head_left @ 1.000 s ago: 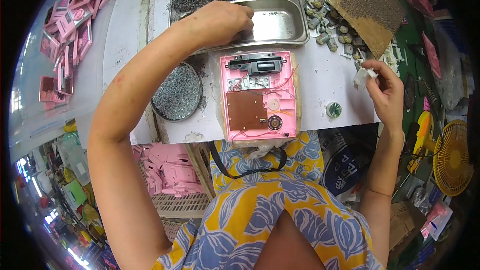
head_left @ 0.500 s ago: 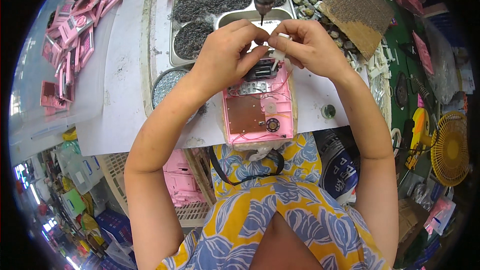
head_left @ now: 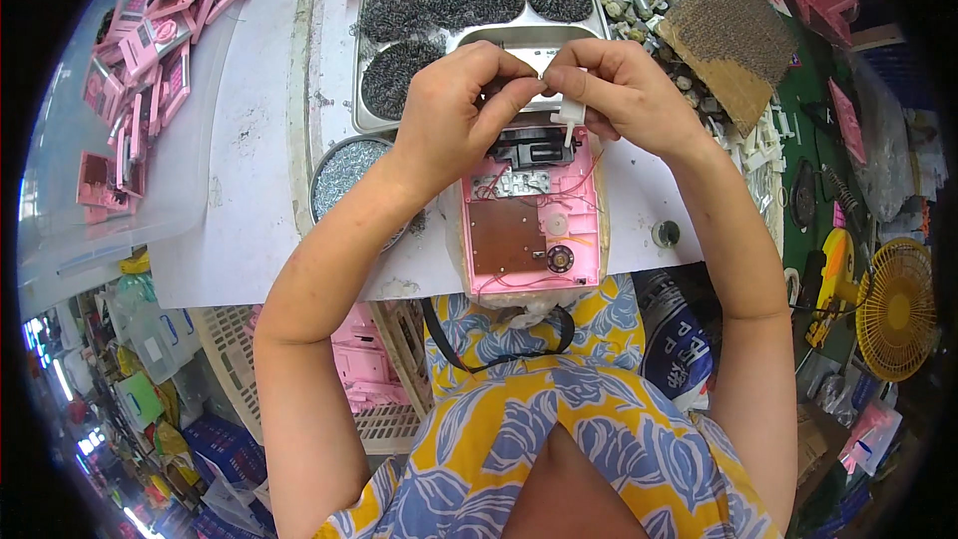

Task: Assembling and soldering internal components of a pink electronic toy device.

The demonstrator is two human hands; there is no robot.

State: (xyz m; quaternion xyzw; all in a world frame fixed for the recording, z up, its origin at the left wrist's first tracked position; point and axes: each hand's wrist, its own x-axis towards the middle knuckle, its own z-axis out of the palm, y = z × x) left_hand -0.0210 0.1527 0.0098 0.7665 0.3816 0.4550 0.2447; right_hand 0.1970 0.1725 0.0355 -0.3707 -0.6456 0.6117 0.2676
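Head view: the right hand (head_left: 624, 95) has its grip around a white plastic part (head_left: 571, 114) by the far end of the pink casing (head_left: 587, 165). The left hand (head_left: 459, 105) pinches closed, contents unclear. The part seems light, stiff; its broad body likely suits holding.

Tray (head_left: 579, 33) behind housing (head_left: 588, 265) | dish (head_left: 314, 197) left of housing | cardboard (head_left: 733, 40) right of tray

Left hand (head_left: 454, 105) and right hand (head_left: 629, 95) nearly meet; fingers (head_left: 589, 87) curled; elbows (head_left: 291, 331) bent.
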